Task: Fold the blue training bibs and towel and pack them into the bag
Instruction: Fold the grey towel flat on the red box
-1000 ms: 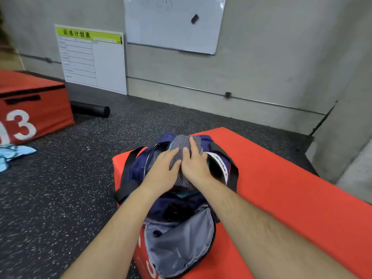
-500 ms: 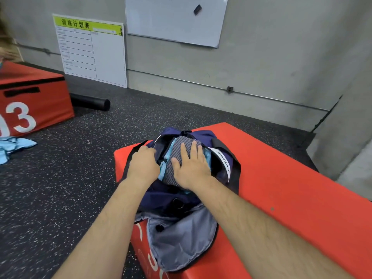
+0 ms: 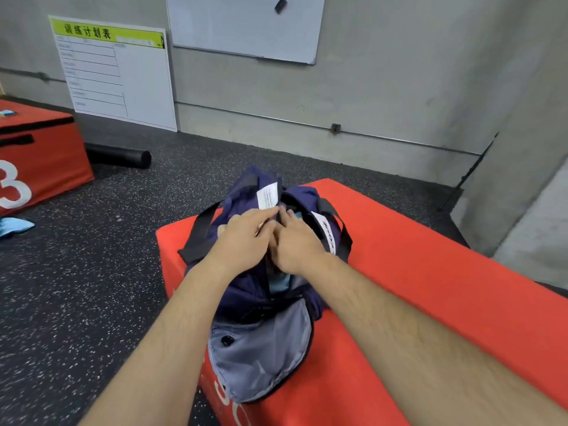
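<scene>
Navy bag (image 3: 242, 299) stands on the near left corner of the red padded worktop (image 3: 430, 272), its black carry straps (image 3: 199, 235) hanging down either side. Both forearms reach over it to the top opening. Left grip (image 3: 246, 238) lies on the left flank of the opening, fingers (image 3: 264, 215) stretched toward a white label (image 3: 268, 195) and closed with the thumb on the bag's edge. Right grip (image 3: 296, 244) is pressed against the left one, knuckle to knuckle, its fingertips dipping into the opening; whether they pinch fabric there I cannot tell. Light blue cloth (image 3: 281, 282) shows inside the bag through the gap below the wrists, and a sliver more beside the right fingertips. The towel cannot be made out. The end pocket nearest the viewer hangs open, its grey lining (image 3: 261, 348) drooping over the worktop's edge. On the speckled dark floor (image 3: 92, 272) to the left: another light blue cloth (image 3: 15, 226), a second red box (image 3: 40, 161) bearing a white numeral, and a black foam roller (image 3: 118, 155). A printed schedule board (image 3: 113, 75) leans on the grey wall, and a whiteboard (image 3: 246, 26) hangs beside it.
</scene>
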